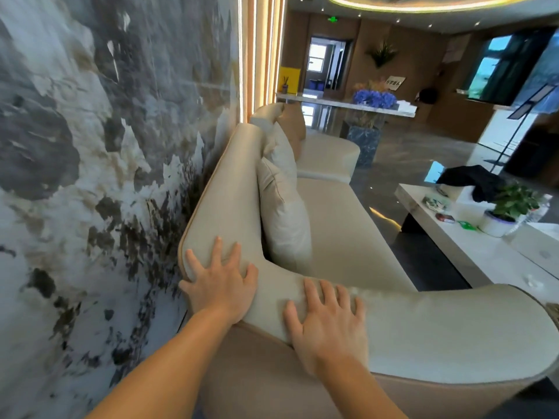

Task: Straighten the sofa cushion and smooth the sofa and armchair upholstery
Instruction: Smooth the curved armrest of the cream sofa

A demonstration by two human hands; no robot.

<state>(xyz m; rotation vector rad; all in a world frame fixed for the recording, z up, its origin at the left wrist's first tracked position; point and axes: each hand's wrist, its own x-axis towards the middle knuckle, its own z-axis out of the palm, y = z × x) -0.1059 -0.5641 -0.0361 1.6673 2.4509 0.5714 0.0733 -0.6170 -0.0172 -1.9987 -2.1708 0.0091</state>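
A marbled grey and white wall (90, 146) fills the left side. Against it runs one long cream sofa (332, 225), seen from its near end, with the seat stretching away. Beyond its far end sits one matching armchair (329, 155). To the right stands a low white counter (472, 252) holding one potted plant (511, 207), a dark cloth and a few small items too blurred to name.

Two pale cushions lean on the sofa back: a near cushion (284, 219), standing upright but slightly creased, and a far cushion (279, 149) behind it. A tan shape past them may be a third; I cannot tell.

Two bare hands press flat on the sofa's near corner. The left hand (222, 282) rests where back meets arm, fingers spread. The right hand (328, 325) lies on top of the arm, fingers also spread, gripping nothing.

Likely risks: the leather looks slick, so a sweeping palm could slide off the rounded edge toward the wall. A sweep along the back could also knock the near cushion askew, since it stands loose just beside the left hand.
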